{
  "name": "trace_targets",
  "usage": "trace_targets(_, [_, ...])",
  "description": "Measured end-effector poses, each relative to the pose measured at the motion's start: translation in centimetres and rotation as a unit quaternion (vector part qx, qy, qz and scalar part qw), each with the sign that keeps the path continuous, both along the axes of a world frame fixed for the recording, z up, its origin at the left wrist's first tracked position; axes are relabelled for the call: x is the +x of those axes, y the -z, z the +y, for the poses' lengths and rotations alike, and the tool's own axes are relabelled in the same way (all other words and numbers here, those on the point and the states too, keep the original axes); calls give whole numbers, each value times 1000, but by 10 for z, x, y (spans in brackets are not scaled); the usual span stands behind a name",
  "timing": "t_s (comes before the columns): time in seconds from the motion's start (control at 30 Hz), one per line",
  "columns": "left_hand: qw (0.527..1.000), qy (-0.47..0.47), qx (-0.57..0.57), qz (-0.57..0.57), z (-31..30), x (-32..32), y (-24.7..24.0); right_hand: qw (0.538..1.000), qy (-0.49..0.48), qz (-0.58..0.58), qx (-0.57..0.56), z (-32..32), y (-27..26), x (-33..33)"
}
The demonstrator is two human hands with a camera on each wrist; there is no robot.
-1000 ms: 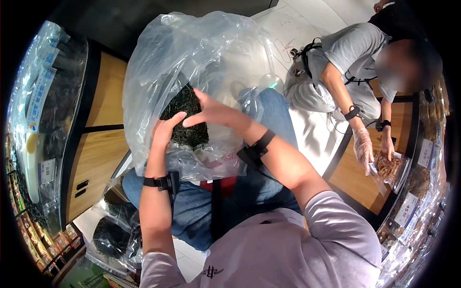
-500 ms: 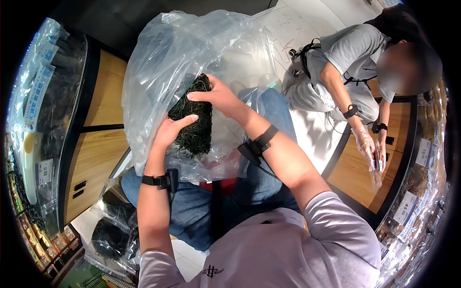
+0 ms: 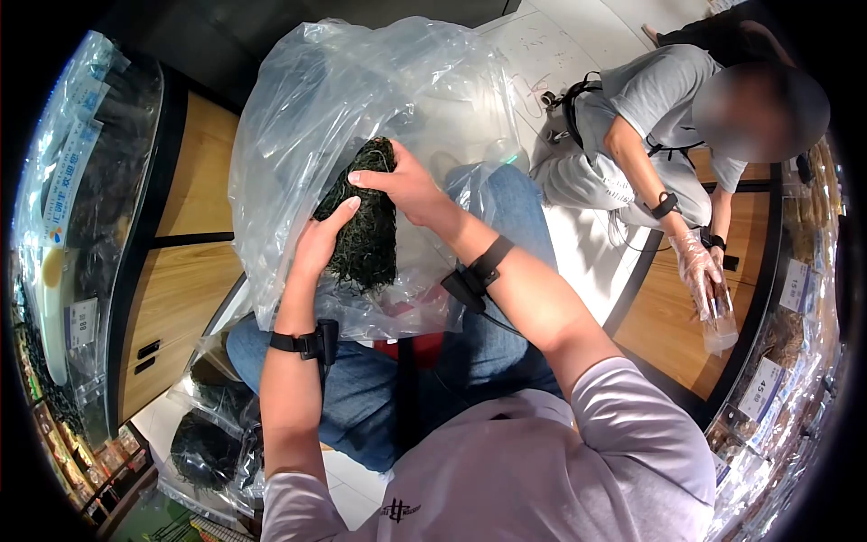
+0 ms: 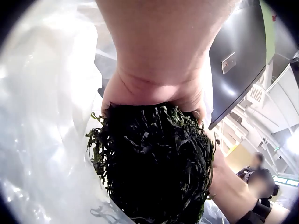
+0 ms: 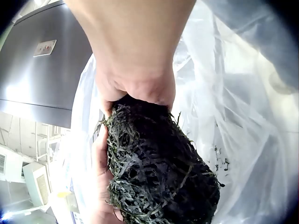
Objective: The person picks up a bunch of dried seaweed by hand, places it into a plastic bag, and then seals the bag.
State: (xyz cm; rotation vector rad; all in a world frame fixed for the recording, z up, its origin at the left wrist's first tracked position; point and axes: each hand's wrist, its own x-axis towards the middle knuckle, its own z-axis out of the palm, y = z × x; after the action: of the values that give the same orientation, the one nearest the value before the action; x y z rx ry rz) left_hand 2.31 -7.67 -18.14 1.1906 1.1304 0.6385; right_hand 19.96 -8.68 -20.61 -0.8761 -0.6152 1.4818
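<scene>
Both hands hold a block of dark green dried shredded seaweed (image 3: pixel 368 239) over the mouth of a large clear plastic bag (image 3: pixel 289 108). The left hand (image 3: pixel 316 242) grips its near left side, thumb lying over the front. Higher up, the right hand (image 3: pixel 411 188) grips the top right side with its thumb across the face. From the left wrist, the seaweed (image 4: pixel 156 163) hangs below the palm, hiding most of the fingers. The right wrist view has the loose shreds of the seaweed (image 5: pixel 154 163) up close, with a few dark bits on the bag wall (image 5: pixel 247 172).
A crouching person (image 3: pixel 655 99) on the right handles a small clear package (image 3: pixel 720 327) with a gloved hand. Wooden cabinets (image 3: pixel 185 307) flank both sides. Bagged dark goods (image 3: pixel 206 447) lie on the floor at lower left. The bag rests against the wearer's jeans (image 3: pixel 519 226).
The right hand, blurred beside the block a second ago, has closed on its upper end. The block has turned more upright and sits more in front of the bag. The other person's package has moved.
</scene>
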Motion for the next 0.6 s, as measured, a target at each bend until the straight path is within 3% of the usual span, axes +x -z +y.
trace_targets(0.13, [999,-4,-31,-12,1,-8,0,998,-13,-54,22,4,-1,4])
trace_targets(0.23, [998,-10,-29,-46,1,-12,-6,989,-94,-111,39,4,-22,20])
trace_targets(0.3, [998,-10,-39,-46,1,-15,-14,972,-145,-184,-22,1,-39,33])
trace_targets(0.47, [995,-47,-67,-57,2,-25,-14,957,-170,-222,-82,22,-60,63])
trace_targets(0.6, [991,-73,-42,-102,4,-33,-14,966,-180,-185,-28,36,-56,80])
